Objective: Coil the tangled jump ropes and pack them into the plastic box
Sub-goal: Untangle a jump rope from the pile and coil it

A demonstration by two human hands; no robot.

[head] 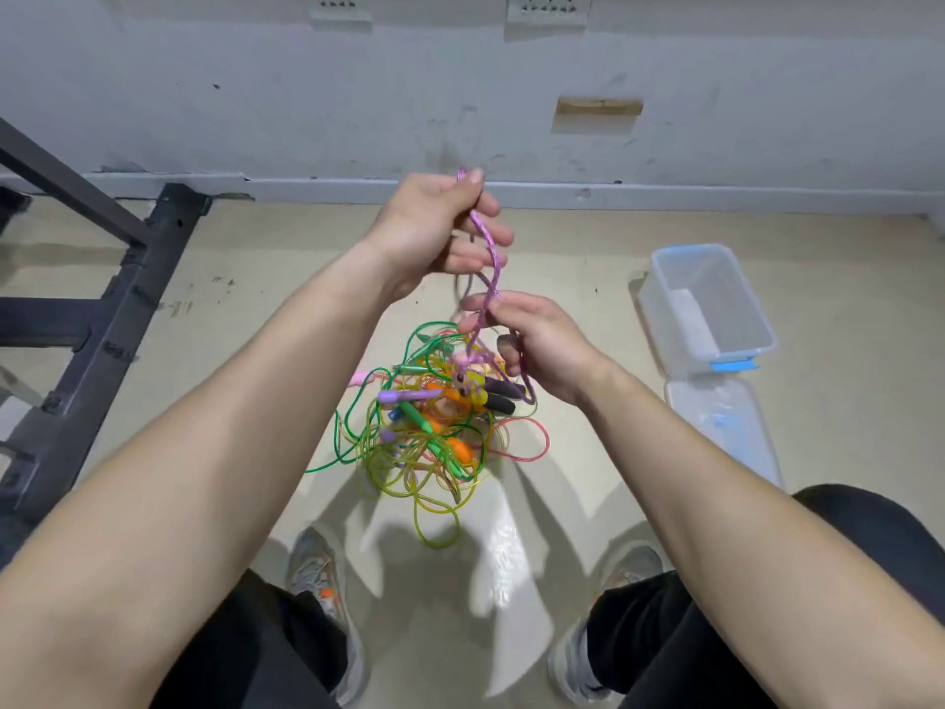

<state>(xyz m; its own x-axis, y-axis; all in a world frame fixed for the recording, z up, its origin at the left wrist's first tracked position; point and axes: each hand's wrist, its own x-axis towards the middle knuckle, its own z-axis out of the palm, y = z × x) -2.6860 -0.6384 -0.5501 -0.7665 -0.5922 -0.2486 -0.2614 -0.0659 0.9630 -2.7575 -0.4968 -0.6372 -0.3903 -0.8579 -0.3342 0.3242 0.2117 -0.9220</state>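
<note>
Over beige floor, left hand raised at 11 o'clock from right hand, both clenched round pink rope.

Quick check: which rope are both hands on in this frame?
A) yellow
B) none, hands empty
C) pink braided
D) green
C: the left hand and the right hand both grip the pink braided rope, which runs between them above the tangled pile on the floor.
</note>
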